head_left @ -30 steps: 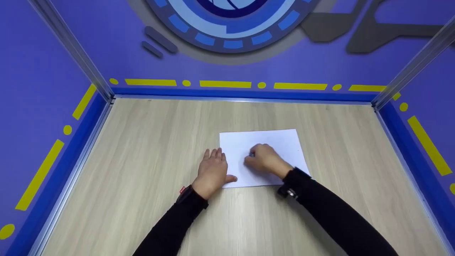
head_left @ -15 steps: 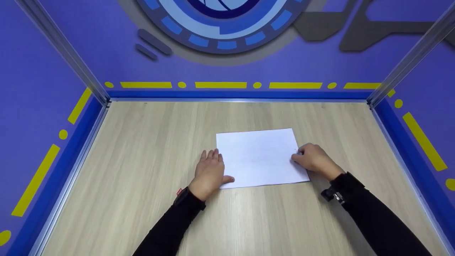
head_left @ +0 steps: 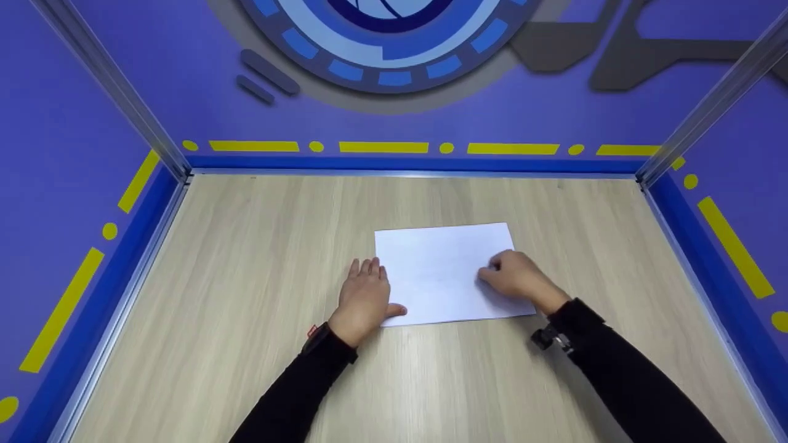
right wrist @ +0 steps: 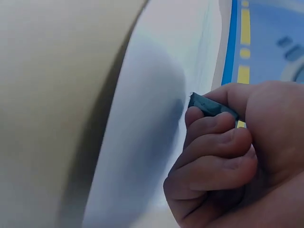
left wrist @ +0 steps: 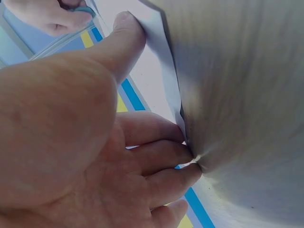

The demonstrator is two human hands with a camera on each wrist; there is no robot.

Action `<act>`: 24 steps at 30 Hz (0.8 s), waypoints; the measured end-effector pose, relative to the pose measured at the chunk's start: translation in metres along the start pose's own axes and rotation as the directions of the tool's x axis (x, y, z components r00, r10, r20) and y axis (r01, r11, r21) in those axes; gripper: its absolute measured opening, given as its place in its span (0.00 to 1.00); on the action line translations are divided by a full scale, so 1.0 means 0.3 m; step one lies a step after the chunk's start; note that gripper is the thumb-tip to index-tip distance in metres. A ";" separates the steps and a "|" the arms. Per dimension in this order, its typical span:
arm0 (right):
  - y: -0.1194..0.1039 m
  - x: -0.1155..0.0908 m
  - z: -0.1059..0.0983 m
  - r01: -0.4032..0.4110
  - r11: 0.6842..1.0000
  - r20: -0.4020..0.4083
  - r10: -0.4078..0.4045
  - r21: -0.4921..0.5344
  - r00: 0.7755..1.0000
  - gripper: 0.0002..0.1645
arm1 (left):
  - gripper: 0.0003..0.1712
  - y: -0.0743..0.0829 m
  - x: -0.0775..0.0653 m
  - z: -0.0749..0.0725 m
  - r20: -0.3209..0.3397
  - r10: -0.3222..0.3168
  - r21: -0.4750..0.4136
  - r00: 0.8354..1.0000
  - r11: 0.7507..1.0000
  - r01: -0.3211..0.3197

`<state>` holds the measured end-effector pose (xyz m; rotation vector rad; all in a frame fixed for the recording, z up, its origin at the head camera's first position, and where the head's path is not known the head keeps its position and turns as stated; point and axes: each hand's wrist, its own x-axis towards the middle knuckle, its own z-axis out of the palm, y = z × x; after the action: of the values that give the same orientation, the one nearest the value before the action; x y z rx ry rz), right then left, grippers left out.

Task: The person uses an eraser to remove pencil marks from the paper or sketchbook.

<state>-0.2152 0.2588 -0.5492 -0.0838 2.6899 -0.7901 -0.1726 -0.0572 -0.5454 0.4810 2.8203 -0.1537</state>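
- Hands apart, one on each side of the paper point(head_left: 437, 264).
- Left hand point(head_left: 364, 301): laid flat along the paper's left edge, fingers pointing away from the person, thumb out over the near left corner.
- Right hand point(head_left: 520, 277): above the paper's right part, fingers curled, pinching a small teal block point(right wrist: 209, 105) between thumb and forefinger; likely an eraser, most of it hidden by the fingers.
- Whether block touches paper: can't tell. Right wrist view shows the hand's shadow on the sheet.
- Paper lies on the table point(head_left: 277, 277), spanning from left fingers to under right hand; far edge beyond both hands' fingertips. Near edge looks slightly wavy close to left thumb.
- Handling, paper: should be very light, thin, bendy; probably slides easily on smooth wood and could buckle or crease if pushed sideways. Best held down flat at an edge, thumb and fingers spread, about where left hand is. For lifting, a corner near right wrist looks easiest.
- Handling, block: looks light, probably firm with a bit of give, rubbery grip, unlikely to break. Take by its sides, thumb against forefinger, leaving one end sticking out, as right hand has it. Small, so could slip if pinched too near the tip.
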 end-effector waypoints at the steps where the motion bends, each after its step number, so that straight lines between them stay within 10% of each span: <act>1: -0.027 0.007 0.021 0.029 1.000 -0.002 -0.029 0.002 1.000 0.21 | 0.62 -0.001 0.000 -0.001 0.001 -0.003 0.003 1.000 1.000 0.003; 12: -0.353 0.081 0.218 0.191 0.981 0.110 -0.190 -0.007 0.976 0.22 | 0.62 -0.002 0.001 0.008 -0.044 0.015 -0.037 0.999 0.999 -0.017; 24: -0.422 0.110 0.271 0.179 0.983 0.115 -0.173 -0.049 0.978 0.18 | 0.61 -0.010 -0.001 0.012 -0.069 0.024 -0.034 0.997 0.999 -0.027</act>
<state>-0.2239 0.1051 -0.5556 -0.3740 2.6263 -0.7326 -0.1725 -0.0606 -0.5486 0.5237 2.8769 -0.0843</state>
